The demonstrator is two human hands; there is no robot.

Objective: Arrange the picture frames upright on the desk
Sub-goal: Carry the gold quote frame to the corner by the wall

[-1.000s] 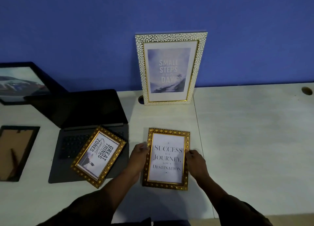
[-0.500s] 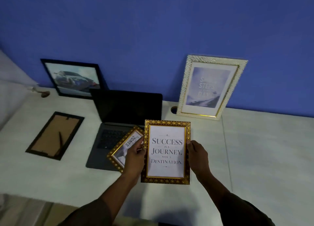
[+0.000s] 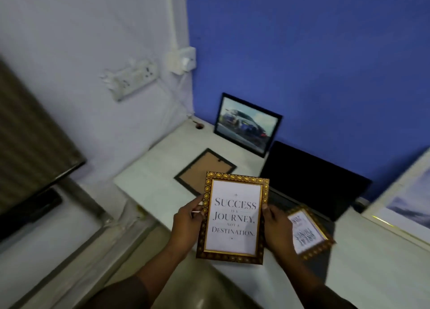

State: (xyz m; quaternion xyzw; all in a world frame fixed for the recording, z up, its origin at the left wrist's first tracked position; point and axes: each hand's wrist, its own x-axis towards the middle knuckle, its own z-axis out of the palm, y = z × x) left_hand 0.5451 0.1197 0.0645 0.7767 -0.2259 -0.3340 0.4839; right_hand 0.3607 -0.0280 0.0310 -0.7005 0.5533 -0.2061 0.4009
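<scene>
Gold-framed print (image 3: 233,218) gripped by left hand (image 3: 187,222) and right hand (image 3: 277,227); four other frames visible.

I see a gold frame (image 3: 233,218) with "Success is a Journey" held up between both hands. Another gold frame (image 3: 306,232) lies flat just right of them. Past them, a black frame (image 3: 204,169) lies face down, a car picture (image 3: 247,124) stands up, and a white frame (image 3: 404,206) stands far right.
</scene>
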